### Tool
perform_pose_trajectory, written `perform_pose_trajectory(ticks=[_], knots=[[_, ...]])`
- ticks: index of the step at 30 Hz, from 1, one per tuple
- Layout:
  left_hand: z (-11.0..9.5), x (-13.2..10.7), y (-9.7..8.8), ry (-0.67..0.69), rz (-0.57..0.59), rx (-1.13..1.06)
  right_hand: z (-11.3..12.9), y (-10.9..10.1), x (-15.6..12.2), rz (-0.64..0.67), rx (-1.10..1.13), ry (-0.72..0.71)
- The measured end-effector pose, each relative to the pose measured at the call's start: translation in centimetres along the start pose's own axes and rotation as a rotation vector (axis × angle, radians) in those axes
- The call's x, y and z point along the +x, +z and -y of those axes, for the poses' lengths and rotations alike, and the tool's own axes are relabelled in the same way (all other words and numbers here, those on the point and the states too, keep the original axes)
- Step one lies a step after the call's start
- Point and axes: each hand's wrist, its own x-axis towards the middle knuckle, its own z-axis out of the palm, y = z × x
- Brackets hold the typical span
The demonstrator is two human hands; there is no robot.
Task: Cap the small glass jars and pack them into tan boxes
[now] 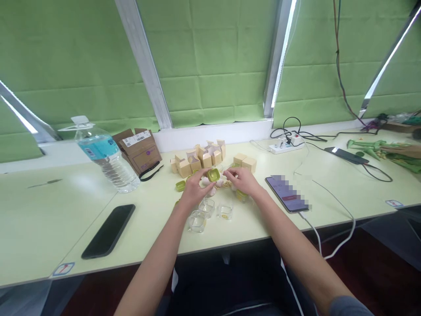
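My left hand (196, 188) grips a small square green lid (213, 175) between thumb and fingers, its hollow side facing me. Close beside it on the right, the fingers of my right hand (241, 179) are pinched together; what they hold, if anything, is too small to make out. Another green lid (180, 186) lies left of my left hand. Under and between the hands are several small pale pink pieces (212, 191), partly hidden. Nearer to me stand clear square containers (198, 221), and one more clear container (225, 212) sits to their right.
Small cream boxes (185, 168), some with raised flaps, stand behind my hands. A water bottle (108, 158) and an opened brown carton (141, 153) are at the back left. Phones lie left (108, 231) and right (286, 194). Cables trail from a power strip (285, 147). Another person's hand (403, 150) is far right.
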Motion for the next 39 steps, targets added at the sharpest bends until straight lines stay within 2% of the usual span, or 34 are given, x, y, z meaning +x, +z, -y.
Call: perform_pose_trajectory(ticks=[5,10,24,30,39], knots=[[0.2,0.0,0.1,-0.026,-0.025,0.028,0.1,-0.5,-0.1,0.067,-0.248,0.11],[0.3,0.0,0.2,-0.027,-0.017,0.044,0.4,-0.8,-0.3,0.187,-0.353,0.187],[0.5,-0.2,0.3,-0.03,-0.003,0.046,0.1,-0.5,-0.6,0.333,-0.479,0.105],[0.5,-0.2,0.3,-0.059,0.008,0.043,-0.8,-0.5,-0.5,0.262,-0.375,0.035],[0.7,-0.1,0.4,-0.027,0.014,0.061,-1.3,0.3,0.0,0.064,-0.001,-0.137]])
